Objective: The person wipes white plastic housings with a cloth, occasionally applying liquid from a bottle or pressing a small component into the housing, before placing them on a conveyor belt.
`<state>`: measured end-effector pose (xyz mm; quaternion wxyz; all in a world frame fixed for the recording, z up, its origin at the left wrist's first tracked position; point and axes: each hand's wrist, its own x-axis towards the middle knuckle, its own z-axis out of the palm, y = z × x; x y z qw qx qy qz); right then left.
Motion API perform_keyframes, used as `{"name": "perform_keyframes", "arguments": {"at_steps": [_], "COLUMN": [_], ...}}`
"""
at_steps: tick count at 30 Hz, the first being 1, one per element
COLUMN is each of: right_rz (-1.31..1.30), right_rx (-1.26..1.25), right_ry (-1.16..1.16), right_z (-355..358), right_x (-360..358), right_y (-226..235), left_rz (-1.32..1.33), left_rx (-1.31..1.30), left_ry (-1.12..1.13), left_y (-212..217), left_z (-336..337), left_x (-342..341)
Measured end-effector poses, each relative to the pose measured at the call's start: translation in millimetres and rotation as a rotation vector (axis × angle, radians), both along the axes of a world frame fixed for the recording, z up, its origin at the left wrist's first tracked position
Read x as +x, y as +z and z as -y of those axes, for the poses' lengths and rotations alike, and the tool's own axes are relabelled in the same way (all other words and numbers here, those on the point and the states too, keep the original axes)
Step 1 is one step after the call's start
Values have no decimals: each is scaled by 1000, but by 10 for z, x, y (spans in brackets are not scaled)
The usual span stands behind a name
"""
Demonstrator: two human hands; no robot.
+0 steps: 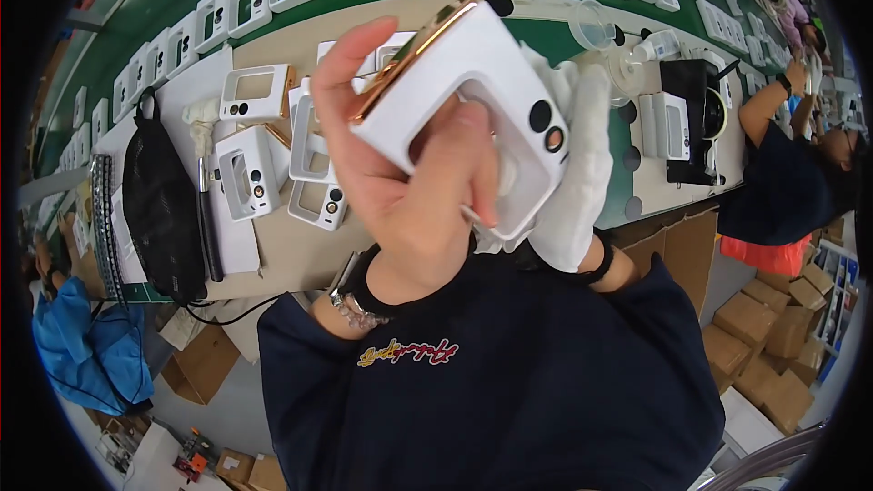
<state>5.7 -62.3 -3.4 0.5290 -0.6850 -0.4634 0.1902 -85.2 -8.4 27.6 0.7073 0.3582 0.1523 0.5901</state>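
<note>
A white plastic housing (473,55) with a gold edge, a large rectangular opening and two dark round spots is held up, tilted, in front of me. My left hand (409,195), bare, grips it from the left: the thumb reaches into the opening and the other fingers lie along the gold side. At its right side my right hand (577,173), in a white glove, closes on the housing, with part of the glove hidden behind it. Left of my hands, similar white housings lie on the table, one (250,173) near a brush-like tool (205,191) with a black handle.
Rows of white housings (250,2) line the green bench beyond. A black pouch (164,200) lies at left. Right of my hands are a clear cup (591,25), a pump bottle (627,68) and a black stand (696,118). Another person (782,173) works at far right, near cardboard boxes (764,314).
</note>
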Motion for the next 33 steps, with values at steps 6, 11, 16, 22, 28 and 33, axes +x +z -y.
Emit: {"name": "perform_keyframes", "arguments": {"at_steps": [6, 11, 16, 22, 28, 33], "right_rz": [-246, -634, -493, -459, 371, 336], "right_rx": [138, 283, -76, -66, 293, 371], "right_ry": [-58, 311, 475, 435, 248, 114], "right_z": [-70, -160, -189, -163, -84, 137], "right_x": [326, 125, 245, 534, 650, 477], "right_y": [250, 517, 403, 350, -66, 34], "left_rz": [-80, -140, -307, -254, -225, 5], "left_rx": [-230, -137, -72, -289, -242, -353], "left_ry": [-31, -89, -42, -249, -199, -191], "left_y": [76, 90, 28, 130, 119, -5], "left_z": [-86, -30, -35, -79, -93, -127], "left_x": [-139, -57, -41, -119, -38, -59]}}
